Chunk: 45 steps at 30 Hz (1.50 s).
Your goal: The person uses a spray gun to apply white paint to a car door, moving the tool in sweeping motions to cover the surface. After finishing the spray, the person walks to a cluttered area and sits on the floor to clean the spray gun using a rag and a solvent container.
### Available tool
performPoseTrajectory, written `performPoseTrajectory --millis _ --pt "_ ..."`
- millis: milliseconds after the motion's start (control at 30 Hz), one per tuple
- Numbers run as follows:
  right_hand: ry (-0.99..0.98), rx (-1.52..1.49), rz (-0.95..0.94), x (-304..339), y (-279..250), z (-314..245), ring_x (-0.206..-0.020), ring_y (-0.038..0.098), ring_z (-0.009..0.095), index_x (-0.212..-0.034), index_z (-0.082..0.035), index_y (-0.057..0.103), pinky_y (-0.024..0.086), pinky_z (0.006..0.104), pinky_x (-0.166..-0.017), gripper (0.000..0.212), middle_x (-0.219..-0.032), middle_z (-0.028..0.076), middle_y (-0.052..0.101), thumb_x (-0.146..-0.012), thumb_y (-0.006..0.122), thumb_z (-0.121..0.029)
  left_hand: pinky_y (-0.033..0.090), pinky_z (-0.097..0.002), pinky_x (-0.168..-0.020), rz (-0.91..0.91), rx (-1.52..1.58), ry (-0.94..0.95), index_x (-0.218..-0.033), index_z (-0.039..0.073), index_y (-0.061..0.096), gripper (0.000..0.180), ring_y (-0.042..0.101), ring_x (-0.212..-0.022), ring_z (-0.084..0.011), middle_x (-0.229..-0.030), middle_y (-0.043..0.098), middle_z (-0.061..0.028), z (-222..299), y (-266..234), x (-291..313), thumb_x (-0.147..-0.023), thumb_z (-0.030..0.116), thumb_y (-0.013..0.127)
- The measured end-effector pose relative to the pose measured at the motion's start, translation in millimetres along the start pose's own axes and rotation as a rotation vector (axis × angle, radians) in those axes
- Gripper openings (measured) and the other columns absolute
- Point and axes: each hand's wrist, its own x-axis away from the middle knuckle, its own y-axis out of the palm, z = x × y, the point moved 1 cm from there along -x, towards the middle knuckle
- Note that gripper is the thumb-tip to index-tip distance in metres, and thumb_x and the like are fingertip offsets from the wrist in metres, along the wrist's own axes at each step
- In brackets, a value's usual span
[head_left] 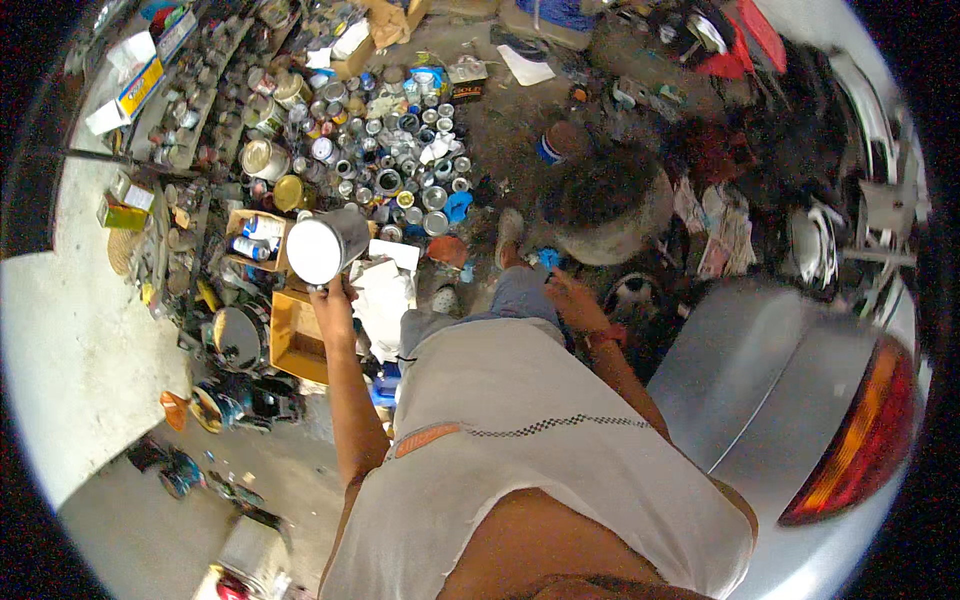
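Note:
My left hand (334,294) is closed on a grey metal can (352,236), held out to the left. The can is tilted so that its round white face (315,249) shows; I cannot tell whether that is a lid or what is inside. My fingers grip its near edge and are partly hidden by it. My right hand (575,302) hangs beside my right thigh with its fingers loosely apart and nothing seen in it. A red band (606,335) circles that wrist. Below the can lie white sheets (380,300) and a yellow-brown box (296,338).
Several open cans and jars (388,182) crowd the floor ahead. A cardboard box (258,240) holds blue-and-white cans to the left. A large drum-like container (612,205) stands ahead right. Close on my right is a silver car (745,385) with a red tail light (857,437).

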Motion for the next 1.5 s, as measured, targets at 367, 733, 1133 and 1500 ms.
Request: performPoseTrajectory --millis 367,733,1133,1500 --pt "-0.058 0.717 -0.343 -257.6 -160.6 -21.0 -0.139 0.048 0.038 -0.151 -0.001 0.043 0.037 0.0428 -0.116 0.078 -0.149 0.025 0.05 -0.096 0.061 -0.054 0.038 -0.0276 -0.052 0.3 0.036 -0.2 -0.095 0.004 0.06 0.029 0.048 -0.057 -0.0094 -0.069 0.055 0.0008 -44.7 98.7 18.6 -0.101 0.032 0.063" --pt "-0.292 0.859 -0.449 -369.3 -224.1 -96.2 -0.128 0.058 0.038 -0.148 -0.004 0.048 0.046 0.0452 -0.107 0.072 -0.143 0.024 0.056 -0.098 0.058 -0.054 0.046 -0.0314 -0.058 0.351 0.102 -0.296 -0.103 -0.003 0.063 0.031 0.055 -0.06 -0.0136 -0.07 0.059 -0.0033 -44.5 185.4 -23.8 -0.098 0.028 0.065" --pt "-0.394 1.193 -1.291 -630.3 -182.2 -148.0 -0.12 0.061 0.04 -0.131 -0.001 0.063 0.047 0.0477 -0.104 0.067 -0.13 0.024 0.064 -0.093 0.064 -0.056 0.05 -0.0288 -0.062 0.947 0.338 -0.502 -0.11 -0.006 0.064 0.02 0.059 -0.067 -0.0117 -0.084 0.066 -0.0054 -23.0 369.9 -51.2 -0.099 0.01 0.057" --pt "-0.272 0.869 -2.302 -552.2 -159.3 -138.2 -0.082 0.07 0.042 -0.092 0.003 0.069 0.052 0.0534 -0.074 0.045 -0.089 0.026 0.07 -0.091 0.065 -0.041 0.053 -0.0347 -0.082 1.148 0.786 -0.652 -0.119 -0.002 0.063 0.033 0.063 -0.096 -0.0183 -0.115 0.067 -0.0101 -53.7 468.7 -104.9 -0.101 0.026 0.057"
